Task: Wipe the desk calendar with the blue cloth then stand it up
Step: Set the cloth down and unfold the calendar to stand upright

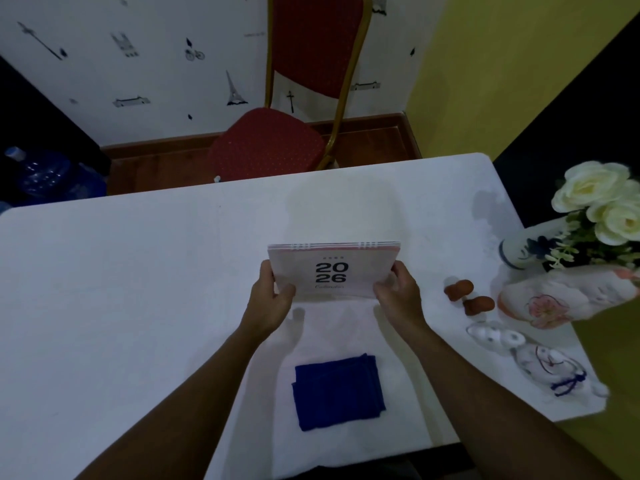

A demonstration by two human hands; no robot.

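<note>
The desk calendar [332,268] is a white spiral-bound pad with "2026" on its cover and pink trim. It is held over the middle of the white table [138,289], cover facing me, lower edge near the tabletop. My left hand [273,296] grips its lower left side. My right hand [398,292] grips its lower right side. The folded blue cloth [337,391] lies flat on the table nearer to me, between my forearms, with neither hand touching it.
Along the table's right edge stand a vase of white flowers [595,216], a white ceramic figure [568,299], two small brown pieces [467,296] and glass trinkets [526,355]. A red chair [270,143] sits behind the far edge. Blue water bottles [45,174] lie far left.
</note>
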